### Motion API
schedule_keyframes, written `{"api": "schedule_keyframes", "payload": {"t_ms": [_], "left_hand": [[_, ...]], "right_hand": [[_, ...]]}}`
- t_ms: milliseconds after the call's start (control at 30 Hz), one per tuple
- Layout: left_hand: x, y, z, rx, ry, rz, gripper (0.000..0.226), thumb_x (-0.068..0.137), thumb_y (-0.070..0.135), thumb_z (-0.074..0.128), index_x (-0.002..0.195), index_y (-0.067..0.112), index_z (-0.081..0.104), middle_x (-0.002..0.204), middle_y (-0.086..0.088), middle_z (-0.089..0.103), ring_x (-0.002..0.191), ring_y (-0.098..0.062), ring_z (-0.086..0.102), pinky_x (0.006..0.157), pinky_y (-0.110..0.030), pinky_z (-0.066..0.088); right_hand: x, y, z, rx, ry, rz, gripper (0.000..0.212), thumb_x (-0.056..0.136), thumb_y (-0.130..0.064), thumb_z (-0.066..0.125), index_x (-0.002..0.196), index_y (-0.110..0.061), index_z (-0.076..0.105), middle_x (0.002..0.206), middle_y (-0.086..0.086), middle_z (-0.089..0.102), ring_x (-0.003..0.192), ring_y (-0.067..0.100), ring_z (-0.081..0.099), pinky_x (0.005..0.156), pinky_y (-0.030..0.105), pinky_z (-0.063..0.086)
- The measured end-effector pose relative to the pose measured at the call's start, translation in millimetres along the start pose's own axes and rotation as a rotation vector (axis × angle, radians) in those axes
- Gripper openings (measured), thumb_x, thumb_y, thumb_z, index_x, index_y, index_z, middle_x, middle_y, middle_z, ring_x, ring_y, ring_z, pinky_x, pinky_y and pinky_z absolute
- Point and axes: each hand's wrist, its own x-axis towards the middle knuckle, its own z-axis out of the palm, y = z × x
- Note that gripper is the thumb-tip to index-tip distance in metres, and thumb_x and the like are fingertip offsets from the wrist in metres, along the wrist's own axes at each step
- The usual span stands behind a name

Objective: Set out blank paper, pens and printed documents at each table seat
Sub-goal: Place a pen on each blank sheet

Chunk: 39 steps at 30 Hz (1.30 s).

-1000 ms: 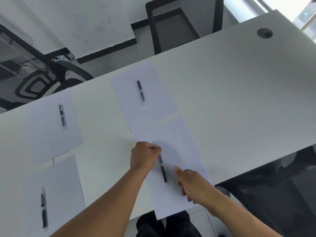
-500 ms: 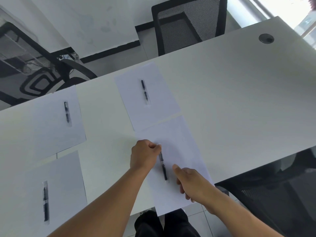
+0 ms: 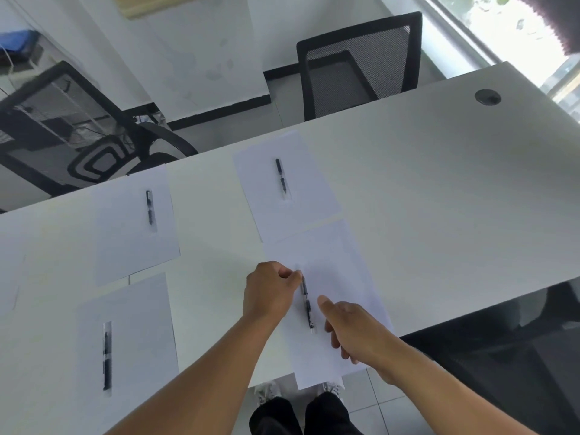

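Several white sheets lie on the long white table (image 3: 439,189), each with a black pen on it. The nearest sheet (image 3: 339,262) hangs a little over the table's front edge. On it lies a black pen (image 3: 308,306). My left hand (image 3: 270,291) pinches the pen's far end between thumb and fingers. My right hand (image 3: 351,328) rests on the same sheet just right of the pen, fingers spread, touching the paper. Another sheet (image 3: 301,196) with a pen (image 3: 281,175) lies just beyond. Two more sheets (image 3: 135,233) (image 3: 131,340) with pens (image 3: 150,207) (image 3: 107,359) lie to the left.
A black mesh chair (image 3: 357,64) stands across the table; another black chair (image 3: 62,127) is at the far left. A round cable hole (image 3: 487,97) sits near the table's far right. A dark chair (image 3: 508,356) is at my right, below the table's front edge.
My hands have stayed on the nearest sheet and pen. The view has tilted up slightly, so the table and sheets sit lower in the frame.
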Motion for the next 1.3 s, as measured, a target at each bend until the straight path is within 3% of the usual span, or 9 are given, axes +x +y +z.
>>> {"api": "schedule_keyframes", "payload": {"t_ms": [267, 400, 533, 700, 833, 933, 1000, 1200, 1300], "left_hand": [[-26.5, -5.3, -11.8, 0.021, 0.001, 0.018, 0.027, 0.101, 0.043, 0.069, 0.082, 0.023, 0.072, 0.079, 0.008, 0.076, 0.078, -0.015, 0.073, 0.074, -0.035, 0.062], [-41.3, -3.8, -23.5, 0.079, 0.042, -0.009, 0.042, 0.102, 0.042, 0.062, 0.067, 0.02, 0.052, 0.059, 0.008, 0.055, 0.058, -0.019, 0.052, 0.057, -0.03, 0.04], [-58.3, -7.4, -46.8, 0.071, 0.074, -0.014, 0.039, 0.104, 0.045, 0.058, 0.078, 0.016, 0.063, 0.07, 0.003, 0.066, 0.064, -0.019, 0.06, 0.061, -0.03, 0.045], [-87.4, -20.7, -92.2, 0.045, 0.148, -0.036, 0.037, 0.104, 0.046, 0.056, 0.082, 0.017, 0.064, 0.075, 0.004, 0.069, 0.067, -0.018, 0.062, 0.062, -0.03, 0.047], [-107.7, -32.6, -134.3, 0.052, 0.224, -0.05, 0.038, 0.104, 0.046, 0.055, 0.075, 0.02, 0.057, 0.067, 0.007, 0.061, 0.061, -0.014, 0.056, 0.058, -0.028, 0.042], [-134.4, -53.1, -179.7, 0.046, 0.31, -0.041, 0.04, 0.103, 0.042, 0.054, 0.07, 0.021, 0.047, 0.063, 0.008, 0.051, 0.058, -0.013, 0.047, 0.058, -0.03, 0.039], [-145.7, -61.6, -196.7, 0.102, 0.316, -0.015, 0.039, 0.103, 0.044, 0.054, 0.07, 0.024, 0.046, 0.066, 0.009, 0.053, 0.061, -0.013, 0.049, 0.063, -0.03, 0.042], [-260.2, -156.4, -317.2, 0.127, 0.546, -0.029, 0.034, 0.104, 0.051, 0.052, 0.076, 0.033, 0.045, 0.084, 0.014, 0.056, 0.071, -0.007, 0.053, 0.066, -0.031, 0.041], [-335.4, -223.7, -369.2, 0.13, 0.665, -0.078, 0.026, 0.106, 0.053, 0.051, 0.095, 0.031, 0.057, 0.101, 0.012, 0.061, 0.086, -0.011, 0.058, 0.074, -0.032, 0.045]], "right_hand": [[-11.1, -5.7, 7.8, -0.025, -0.001, -0.009, 0.067, 0.106, -0.069, 0.032, 0.111, -0.011, 0.065, 0.086, 0.004, 0.066, 0.075, 0.02, 0.057, 0.07, 0.032, 0.05], [-17.6, -16.5, 9.5, -0.06, 0.009, -0.01, 0.067, 0.108, -0.066, 0.031, 0.11, -0.01, 0.067, 0.09, 0.006, 0.072, 0.077, 0.021, 0.066, 0.078, 0.034, 0.058], [-27.8, -34.0, 17.3, -0.052, 0.018, -0.015, 0.068, 0.107, -0.067, 0.033, 0.107, -0.01, 0.07, 0.104, 0.012, 0.078, 0.083, 0.021, 0.07, 0.092, 0.041, 0.064], [-57.6, -64.4, 38.1, -0.07, 0.004, -0.111, 0.069, 0.107, -0.068, 0.036, 0.108, -0.005, 0.064, 0.098, 0.009, 0.066, 0.087, 0.018, 0.06, 0.088, 0.033, 0.054], [-85.7, -92.3, 57.7, -0.212, 0.017, -0.237, 0.083, 0.106, -0.073, 0.032, 0.145, -0.003, 0.053, 0.142, 0.018, 0.063, 0.128, 0.026, 0.063, 0.105, 0.04, 0.05], [-114.1, -121.6, 87.6, -0.265, 0.044, -0.367, 0.074, 0.104, -0.075, 0.035, 0.145, -0.016, 0.057, 0.148, 0.004, 0.06, 0.121, 0.017, 0.061, 0.096, 0.036, 0.045], [-122.1, -128.6, 98.4, -0.242, 0.068, -0.426, 0.07, 0.1, -0.079, 0.038, 0.144, -0.028, 0.057, 0.149, -0.004, 0.056, 0.123, 0.014, 0.057, 0.1, 0.036, 0.044], [-195.8, -184.2, 228.6, -0.393, 0.046, -0.673, 0.067, 0.102, -0.075, 0.042, 0.153, -0.032, 0.05, 0.164, -0.008, 0.039, 0.131, 0.014, 0.048, 0.103, 0.037, 0.04], [-242.5, -198.4, 319.6, -0.527, -0.009, -0.817, 0.064, 0.104, -0.072, 0.043, 0.155, -0.033, 0.047, 0.167, -0.006, 0.039, 0.143, 0.019, 0.049, 0.11, 0.04, 0.043]]}}
